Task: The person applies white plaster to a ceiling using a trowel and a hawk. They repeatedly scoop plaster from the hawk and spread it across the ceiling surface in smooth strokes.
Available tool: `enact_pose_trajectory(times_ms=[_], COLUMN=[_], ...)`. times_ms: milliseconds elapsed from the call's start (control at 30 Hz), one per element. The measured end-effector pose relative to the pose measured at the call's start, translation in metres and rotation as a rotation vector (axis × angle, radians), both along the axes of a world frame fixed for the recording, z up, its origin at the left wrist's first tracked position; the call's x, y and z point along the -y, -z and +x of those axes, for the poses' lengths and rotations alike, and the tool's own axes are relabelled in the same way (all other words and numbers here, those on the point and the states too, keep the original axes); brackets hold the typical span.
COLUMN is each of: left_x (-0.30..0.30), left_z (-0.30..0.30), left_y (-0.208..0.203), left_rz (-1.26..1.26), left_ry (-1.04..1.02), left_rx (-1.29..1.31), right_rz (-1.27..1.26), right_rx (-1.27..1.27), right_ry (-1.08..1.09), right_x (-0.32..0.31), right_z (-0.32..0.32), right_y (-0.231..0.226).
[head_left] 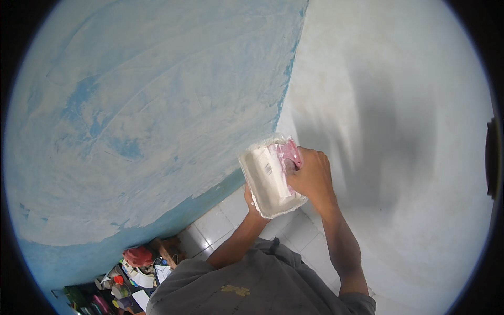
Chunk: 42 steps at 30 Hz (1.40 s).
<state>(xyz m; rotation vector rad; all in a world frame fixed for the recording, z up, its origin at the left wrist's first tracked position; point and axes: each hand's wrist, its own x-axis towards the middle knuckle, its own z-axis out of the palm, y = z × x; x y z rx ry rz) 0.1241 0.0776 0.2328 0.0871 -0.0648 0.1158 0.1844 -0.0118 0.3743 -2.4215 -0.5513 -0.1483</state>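
A rectangular, pale plastic tub (254, 185), its rim crusted with white paste, is held up before me near the wall corner. My left hand (251, 201) supports it from below on the left; most of the fingers are hidden behind the tub. Closed around a pink spreader (290, 153) is my right hand (314, 176), at the tub's right side. White paste smears the spreader's pink part, and its broad, whitish blade lies inside the tub. How much paste the tub holds is hard to make out.
On the left, a blue wall (131, 147) carries uneven whitish filler with bare patches. A white wall (420, 131) meets it on the right, bearing my shadow. Below lie pale floor tiles (215, 223). Cluttered items, including a red bag (137, 256), crowd the lower left.
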Motion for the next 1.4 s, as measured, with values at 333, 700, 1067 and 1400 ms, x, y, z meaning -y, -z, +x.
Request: enact_pose_trajectory(times_ms=[333, 700, 1067, 1400], left_x=[-0.001, 0.000, 0.001, 0.000], left_z=[0.002, 0.004, 0.001, 0.008], left_y=[0.004, 0.005, 0.000, 0.011], left_rz=[-0.034, -0.107, -0.079, 0.027], left_ry=[0.018, 0.027, 0.028, -0.058], left_rx=[0.066, 0.115, 0.087, 0.075], right_rz=[0.021, -0.011, -0.093, -0.065], right_rx=[0.037, 0.007, 0.048, 0.046], right_ry=[-0.159, -0.111, -0.031, 0.012], right_x=[-0.007, -0.008, -0.021, -0.002], right_z=[-0.010, -0.007, -0.018, -0.005], right_y=[-0.004, 0.006, -0.006, -0.023])
